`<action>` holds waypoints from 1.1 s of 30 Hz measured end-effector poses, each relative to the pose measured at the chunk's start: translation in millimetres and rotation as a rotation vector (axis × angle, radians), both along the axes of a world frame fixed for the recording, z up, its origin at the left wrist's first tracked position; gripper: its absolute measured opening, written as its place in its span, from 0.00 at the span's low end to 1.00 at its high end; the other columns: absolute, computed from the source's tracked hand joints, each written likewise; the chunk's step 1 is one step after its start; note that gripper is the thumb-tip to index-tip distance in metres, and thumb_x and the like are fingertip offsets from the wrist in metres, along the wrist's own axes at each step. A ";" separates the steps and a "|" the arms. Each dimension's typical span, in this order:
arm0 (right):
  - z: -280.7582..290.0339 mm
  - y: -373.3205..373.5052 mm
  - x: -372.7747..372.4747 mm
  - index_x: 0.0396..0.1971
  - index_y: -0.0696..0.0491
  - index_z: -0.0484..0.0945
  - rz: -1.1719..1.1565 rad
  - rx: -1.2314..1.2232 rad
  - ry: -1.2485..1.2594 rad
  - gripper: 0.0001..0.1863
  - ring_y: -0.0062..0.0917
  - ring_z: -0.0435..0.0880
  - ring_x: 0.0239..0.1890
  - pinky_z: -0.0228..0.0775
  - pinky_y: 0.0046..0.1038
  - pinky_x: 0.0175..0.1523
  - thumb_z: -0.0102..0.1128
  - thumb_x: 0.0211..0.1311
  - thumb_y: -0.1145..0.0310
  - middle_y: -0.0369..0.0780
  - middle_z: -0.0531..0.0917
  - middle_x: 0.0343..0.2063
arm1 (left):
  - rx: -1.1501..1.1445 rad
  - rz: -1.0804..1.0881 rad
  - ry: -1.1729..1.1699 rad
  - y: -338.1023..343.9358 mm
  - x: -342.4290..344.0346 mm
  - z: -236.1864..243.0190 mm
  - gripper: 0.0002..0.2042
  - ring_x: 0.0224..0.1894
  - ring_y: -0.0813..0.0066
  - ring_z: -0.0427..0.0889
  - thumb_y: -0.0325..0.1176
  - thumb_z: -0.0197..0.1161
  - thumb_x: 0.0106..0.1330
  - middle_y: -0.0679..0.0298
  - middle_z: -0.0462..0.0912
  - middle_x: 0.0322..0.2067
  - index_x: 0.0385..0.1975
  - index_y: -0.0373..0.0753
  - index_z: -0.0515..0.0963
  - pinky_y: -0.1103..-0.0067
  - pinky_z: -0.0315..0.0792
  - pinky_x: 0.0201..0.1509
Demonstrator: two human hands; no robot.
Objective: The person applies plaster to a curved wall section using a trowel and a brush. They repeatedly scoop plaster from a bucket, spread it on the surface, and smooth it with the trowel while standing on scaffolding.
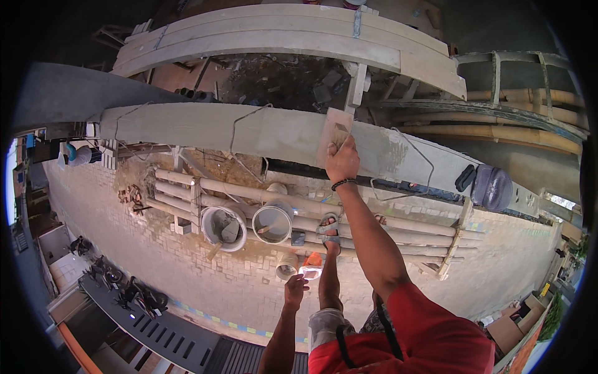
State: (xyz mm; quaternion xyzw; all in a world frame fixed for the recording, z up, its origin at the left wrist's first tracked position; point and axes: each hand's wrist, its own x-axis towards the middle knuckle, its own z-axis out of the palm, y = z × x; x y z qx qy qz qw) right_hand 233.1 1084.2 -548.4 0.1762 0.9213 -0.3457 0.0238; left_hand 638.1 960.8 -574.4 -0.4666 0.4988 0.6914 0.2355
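Note:
My right hand [343,161] is wrapped round the handle of a flat rectangular plastering float [326,144]. The float lies against the long grey concrete beam [293,128] that runs across in front of me. Damp, darker patches show on the beam to the right of the float. Lower down, my left hand [296,290] hangs away from the beam with its fingers pinched together. What they hold, if anything, is too small to make out. Just beyond that hand are an orange and white packet [311,267] and a small round container [286,267].
Bamboo poles [405,237] form a platform under my sandalled foot [328,227]. A wide tub [225,229] and a bucket [272,224] with grey contents stand there. Bent wires [232,134] loop over the beam. A dark case [492,188] sits at its right. Motorcycles [140,295] stand below left.

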 end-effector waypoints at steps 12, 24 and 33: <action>20.5 68.9 52.8 0.42 0.59 0.70 -0.171 -0.474 0.067 0.19 0.22 0.75 0.24 0.71 0.29 0.33 0.62 0.50 0.70 0.40 0.77 0.21 | -0.020 0.000 0.022 5.6 -17.4 4.2 0.13 0.38 0.70 0.79 0.33 0.56 0.63 0.58 0.77 0.34 0.42 0.31 0.71 0.76 0.77 0.36; 43.7 99.6 -8.6 0.40 0.62 0.66 0.136 0.226 -0.145 0.25 0.49 0.79 0.36 0.72 0.43 0.42 0.62 0.44 0.64 0.56 0.79 0.32 | -0.019 0.001 -0.035 10.6 8.5 -4.8 0.12 0.36 0.70 0.80 0.30 0.54 0.63 0.56 0.77 0.32 0.43 0.30 0.71 0.77 0.78 0.34; 9.6 67.5 -98.6 0.42 0.60 0.67 0.156 0.225 -0.234 0.24 0.47 0.77 0.44 0.71 0.40 0.48 0.61 0.50 0.61 0.56 0.78 0.39 | -0.058 0.009 -0.028 4.6 11.2 1.2 0.17 0.36 0.68 0.79 0.34 0.57 0.62 0.52 0.78 0.34 0.45 0.29 0.69 0.76 0.77 0.36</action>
